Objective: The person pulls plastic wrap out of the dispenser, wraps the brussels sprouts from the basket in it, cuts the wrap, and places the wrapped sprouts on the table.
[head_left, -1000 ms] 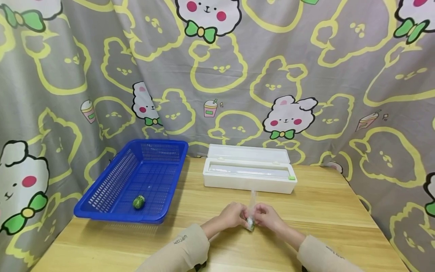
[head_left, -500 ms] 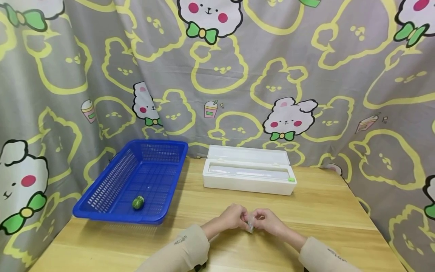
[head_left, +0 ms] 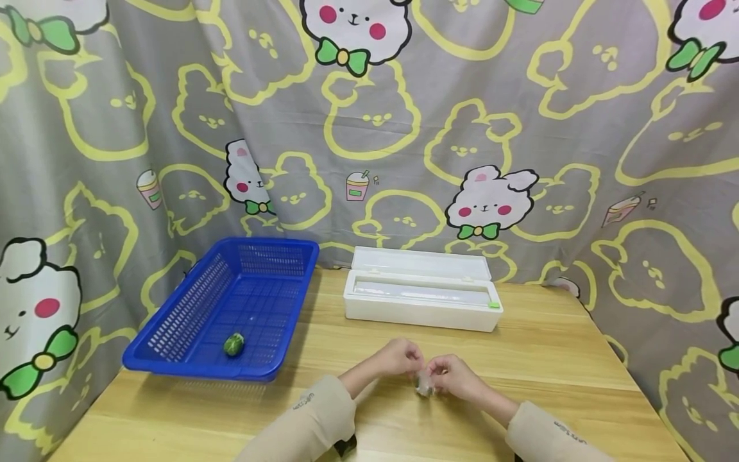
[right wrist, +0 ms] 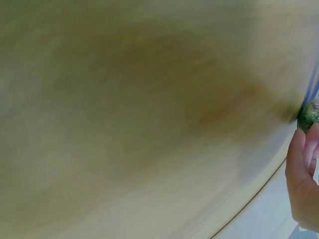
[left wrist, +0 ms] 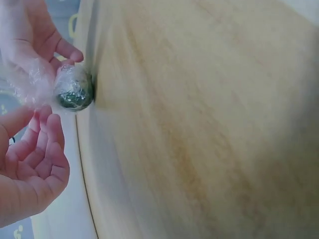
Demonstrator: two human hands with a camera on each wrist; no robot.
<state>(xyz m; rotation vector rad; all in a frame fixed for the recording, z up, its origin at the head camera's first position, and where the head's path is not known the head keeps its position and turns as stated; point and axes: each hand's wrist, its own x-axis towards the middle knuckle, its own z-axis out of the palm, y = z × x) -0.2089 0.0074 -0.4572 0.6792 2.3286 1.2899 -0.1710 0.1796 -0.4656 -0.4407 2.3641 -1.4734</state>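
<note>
A small round green vegetable, like a Brussels sprout, sits at the table surface, covered in clear plastic wrap. In the left wrist view the loose wrap trails off from it between both hands. My left hand pinches the film between thumb and fingertips, a little above and left of the vegetable. From the other side, my right hand pinches the wrap close to the vegetable with thumb and forefinger. Only part of the right hand shows at the edge of the right wrist view, fingertips right beside the wrapped vegetable.
On the left stands a blue perforated basket holding one bare green vegetable. A white plastic-wrap dispenser box lies behind the hands with its lid raised. A patterned curtain hangs around the wooden table.
The upright tail of plastic wrap has come down toward the vegetable. My left hand has lifted slightly away from the vegetable, uncovering more of it; my right hand stays close by.
</note>
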